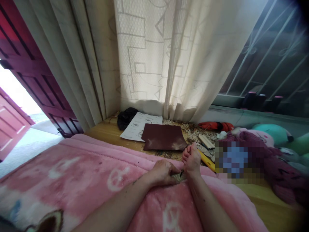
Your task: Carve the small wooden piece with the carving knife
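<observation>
My left hand rests low over the pink blanket, its fingers closed on a small pale piece with a bumpy, grid-like surface. Right beside it, my right hand is curled into a fist. A slim dark tip shows between the hands at the pale piece; what my right fist holds is mostly hidden. Just beyond the fist lie a brown sheet and a yellow handle-like object.
White printed paper and a black bundle lie behind on the wooden surface. Shavings are scattered around a pale block. A red bundle and plush toys sit right. Curtains hang behind.
</observation>
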Tool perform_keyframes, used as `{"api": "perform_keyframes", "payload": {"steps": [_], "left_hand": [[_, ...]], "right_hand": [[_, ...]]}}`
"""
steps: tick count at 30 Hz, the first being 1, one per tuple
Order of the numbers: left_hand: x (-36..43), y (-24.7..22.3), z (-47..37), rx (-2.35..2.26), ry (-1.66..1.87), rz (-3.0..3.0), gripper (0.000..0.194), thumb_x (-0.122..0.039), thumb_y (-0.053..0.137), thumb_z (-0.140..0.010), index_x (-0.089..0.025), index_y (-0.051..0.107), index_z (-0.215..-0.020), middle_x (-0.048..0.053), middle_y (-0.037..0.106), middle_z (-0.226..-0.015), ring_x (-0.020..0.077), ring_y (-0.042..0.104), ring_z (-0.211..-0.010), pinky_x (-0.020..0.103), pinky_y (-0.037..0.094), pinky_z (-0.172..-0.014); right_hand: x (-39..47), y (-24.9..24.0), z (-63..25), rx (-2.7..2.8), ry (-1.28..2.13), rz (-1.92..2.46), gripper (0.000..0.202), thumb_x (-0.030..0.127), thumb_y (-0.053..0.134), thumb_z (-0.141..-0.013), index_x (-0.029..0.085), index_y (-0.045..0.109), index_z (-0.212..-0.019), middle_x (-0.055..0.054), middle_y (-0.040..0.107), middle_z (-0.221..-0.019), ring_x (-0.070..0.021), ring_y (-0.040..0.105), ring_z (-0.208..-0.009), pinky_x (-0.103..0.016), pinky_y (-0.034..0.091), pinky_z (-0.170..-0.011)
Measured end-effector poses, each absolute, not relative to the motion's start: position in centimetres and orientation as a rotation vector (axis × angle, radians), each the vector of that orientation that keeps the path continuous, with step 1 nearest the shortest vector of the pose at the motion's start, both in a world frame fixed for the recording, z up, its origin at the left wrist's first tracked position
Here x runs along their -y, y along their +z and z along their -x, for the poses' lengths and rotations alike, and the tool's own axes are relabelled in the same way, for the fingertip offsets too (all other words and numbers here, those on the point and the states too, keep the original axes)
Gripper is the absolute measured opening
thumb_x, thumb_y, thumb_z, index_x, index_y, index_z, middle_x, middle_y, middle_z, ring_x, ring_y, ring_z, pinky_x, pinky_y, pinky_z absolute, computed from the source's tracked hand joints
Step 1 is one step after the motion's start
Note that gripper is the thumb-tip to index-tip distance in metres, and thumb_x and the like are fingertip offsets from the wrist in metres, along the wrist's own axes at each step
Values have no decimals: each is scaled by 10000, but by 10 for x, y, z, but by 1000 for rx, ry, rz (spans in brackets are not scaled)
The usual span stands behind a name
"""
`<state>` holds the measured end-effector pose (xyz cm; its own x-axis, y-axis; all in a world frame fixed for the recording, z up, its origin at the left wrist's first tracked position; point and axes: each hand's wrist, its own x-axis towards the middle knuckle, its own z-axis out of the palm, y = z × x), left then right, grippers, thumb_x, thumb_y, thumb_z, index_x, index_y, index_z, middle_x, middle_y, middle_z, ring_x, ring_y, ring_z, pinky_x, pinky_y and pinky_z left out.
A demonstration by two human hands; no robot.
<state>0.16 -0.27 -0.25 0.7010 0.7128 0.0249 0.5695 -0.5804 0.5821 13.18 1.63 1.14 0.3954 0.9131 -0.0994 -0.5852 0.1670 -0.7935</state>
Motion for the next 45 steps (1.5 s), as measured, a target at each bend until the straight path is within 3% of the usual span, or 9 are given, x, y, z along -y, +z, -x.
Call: {"api": "perform_keyframes", "payload": {"steps": [4, 11, 17, 30, 39, 45], "left_hand": [[5, 1, -3, -985, 363, -2345, 298, -438, 517, -741, -196, 684, -788, -34, 550, -593, 81, 437, -551, 197, 237, -506], [3, -1, -2, -980, 363, -2340, 277, -421, 541, -722, -203, 687, -810, -26, 570, -607, 86, 460, -564, 200, 226, -501], [3, -3, -1, -968, 401, -2375, 300, -425, 529, -724, -151, 639, -666, -36, 487, -538, 67, 386, -523, 199, 219, -499], [3, 2, -1, -977, 382, -2385, 210, -363, 562, -688, -165, 602, -634, -46, 454, -533, 70, 386, -519, 203, 204, -488], [5, 5, -1, -1001, 324, -2399, 229, -395, 561, -702, -181, 644, -695, -36, 543, -583, 85, 425, -541, 208, 225, -510], [6, 7, -1, -996, 324, -2373, 176, -331, 581, -688, -199, 673, -760, -37, 586, -613, 91, 458, -565, 205, 229, -511]], "right_hand": [[-15, 9, -132, 432, 1002, 931, 399, 513, 454, -789, 201, 320, -581, 100, 237, -389, -52, 146, -319, -160, 105, -294], [-11, 10, -128, 468, 904, 975, 407, 532, 450, -781, 199, 330, -582, 94, 253, -401, -53, 177, -331, -167, 122, -310], [-10, 13, -125, 562, 1050, 884, 422, 536, 497, -746, 198, 324, -561, 93, 261, -390, -43, 153, -322, -164, 98, -310], [-14, 13, -128, 664, 1355, 756, 444, 550, 528, -728, 195, 330, -551, 103, 223, -399, -38, 91, -332, -142, 66, -293], [-15, 12, -127, 557, 1176, 853, 428, 546, 495, -746, 204, 317, -561, 102, 234, -380, -44, 119, -312, -154, 83, -292], [-10, 11, -128, 510, 1005, 919, 395, 517, 452, -786, 208, 315, -581, 100, 227, -397, -54, 150, -314, -173, 109, -299]]}}
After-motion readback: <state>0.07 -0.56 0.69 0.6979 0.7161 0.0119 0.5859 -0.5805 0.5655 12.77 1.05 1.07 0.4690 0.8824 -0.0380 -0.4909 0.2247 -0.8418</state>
